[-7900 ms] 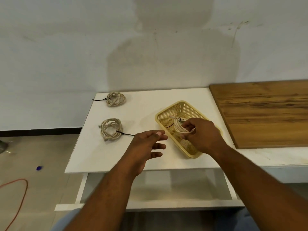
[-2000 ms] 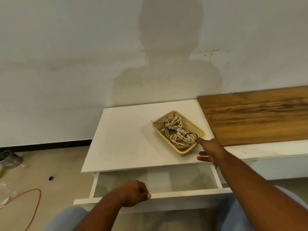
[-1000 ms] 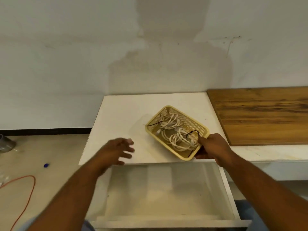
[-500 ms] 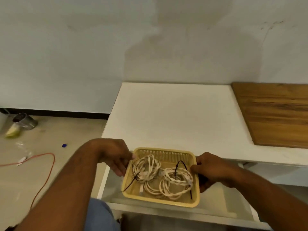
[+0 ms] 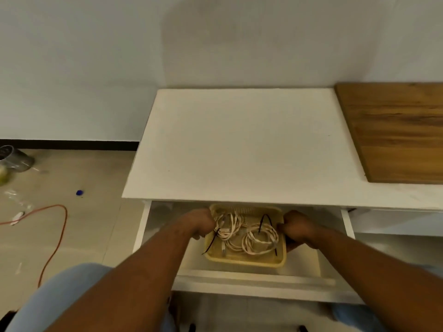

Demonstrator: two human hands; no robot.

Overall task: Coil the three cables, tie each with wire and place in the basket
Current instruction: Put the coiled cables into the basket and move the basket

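Observation:
A yellow mesh basket (image 5: pixel 244 261) sits inside the open white drawer (image 5: pixel 251 282) below the table top. In it lie coiled cream cables (image 5: pixel 260 239) tied with black wire; I cannot separate the coils clearly. My left hand (image 5: pixel 200 222) grips the basket's left rim. My right hand (image 5: pixel 296 228) grips its right rim. The basket's far end lies partly under the table edge.
The white table top (image 5: pixel 242 144) is above the drawer, with a wooden board (image 5: pixel 398 130) at its right. On the floor to the left lie an orange cord (image 5: pixel 57 233), a blue cap (image 5: pixel 79 192) and a metal tin (image 5: pixel 14 158).
Both hands have carried the basket with the cables down from the table's front edge into the open drawer. The table top holds no cables now.

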